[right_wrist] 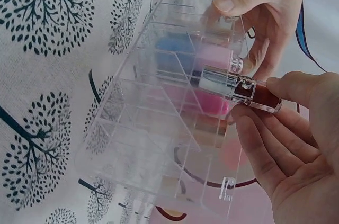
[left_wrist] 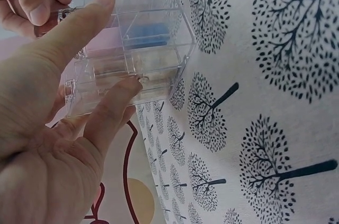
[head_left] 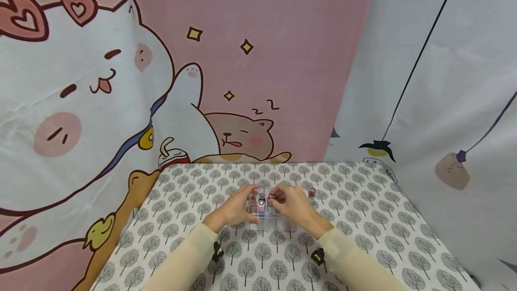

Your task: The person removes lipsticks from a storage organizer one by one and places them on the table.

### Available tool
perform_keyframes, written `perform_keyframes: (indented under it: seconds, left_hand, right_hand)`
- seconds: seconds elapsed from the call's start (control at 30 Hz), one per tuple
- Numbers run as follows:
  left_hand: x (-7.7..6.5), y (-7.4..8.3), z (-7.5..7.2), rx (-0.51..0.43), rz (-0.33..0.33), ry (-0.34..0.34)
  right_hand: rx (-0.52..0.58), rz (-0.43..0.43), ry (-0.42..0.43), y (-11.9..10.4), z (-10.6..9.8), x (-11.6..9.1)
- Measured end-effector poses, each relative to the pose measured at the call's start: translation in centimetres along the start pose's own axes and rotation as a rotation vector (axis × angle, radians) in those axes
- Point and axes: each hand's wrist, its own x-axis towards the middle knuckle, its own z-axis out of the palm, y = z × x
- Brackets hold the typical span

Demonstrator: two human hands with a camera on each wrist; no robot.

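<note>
A person's left hand (head_left: 238, 205) grips a clear organizer (right_wrist: 140, 155) on a bench (head_left: 355, 246) spread with tree-print cloth, thumb on one side and fingers on the other, while the right hand (head_left: 292, 201) pinches a lip gloss tube (right_wrist: 238, 86) by its dark-red end. The tube's clear end points toward the organizer's open compartments; how far it reaches inside, and into which compartment, cannot be told. Within the clear walls sit a blue item (right_wrist: 172, 52), a pale pink item (right_wrist: 214, 57) and a magenta item (right_wrist: 212, 102), their outlines blurred by plastic and reflections. Part of the left hand is hidden behind the organizer in the right wrist view, and both hands mask its sides from the head camera. A second tube (head_left: 312, 193), too small for detail, stands apart beyond the right hand. Any label on the held tube is unreadable. On the pink backdrop (head_left: 307, 57), two "z" marks appear above a sleeping cartoon bear. Both sleeves (head_left: 183, 255) are cut off by the frame's lower edge.
</note>
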Motion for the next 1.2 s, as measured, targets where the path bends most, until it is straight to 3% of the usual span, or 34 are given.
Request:
perform_keyframes:
  seconds: [0.43,0.7,1.2]
  left_hand:
    - [0.1,0.1,0.1,-0.021,-0.008,0.004]
    - [0.0,0.2,0.1,-0.011,-0.013,-0.007]
    - [0.2,-0.2,0.2,-0.019,-0.034,-0.013]
  right_hand:
    - [0.016,-0.076,0.065,0.6,-1.6,-0.3]
    - [0.006,-0.056,0.097,0.9,-2.6,-0.6]
    - [-0.064,-0.108,0.212,1.7,-5.1,-1.1]
